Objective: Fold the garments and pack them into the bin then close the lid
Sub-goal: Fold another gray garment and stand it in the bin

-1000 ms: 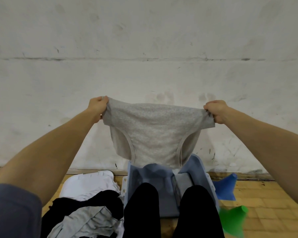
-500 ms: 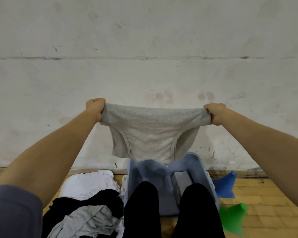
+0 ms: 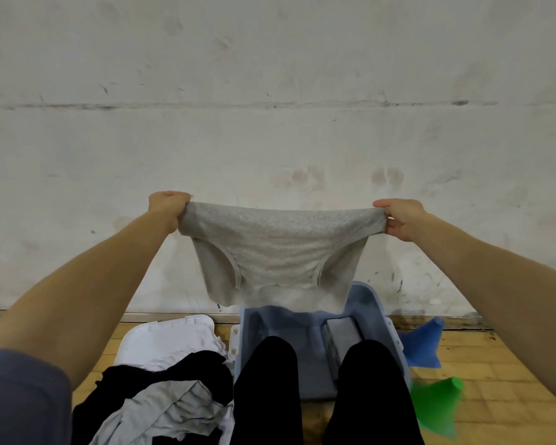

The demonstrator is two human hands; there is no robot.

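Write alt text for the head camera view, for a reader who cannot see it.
A person's left hand and right hand grip the waistband corners of grey underwear, holding it spread in the air before a scuffed white wall. Below it stands an open blue bin with a folded grey garment inside, and a clothes pile lies to its left.

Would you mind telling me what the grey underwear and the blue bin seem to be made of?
Grey underwear: probably soft knit cotton; matte, heathered, sagging limply between left hand and right hand. Blue bin: likely moulded plastic; smooth rigid walls, slight sheen.
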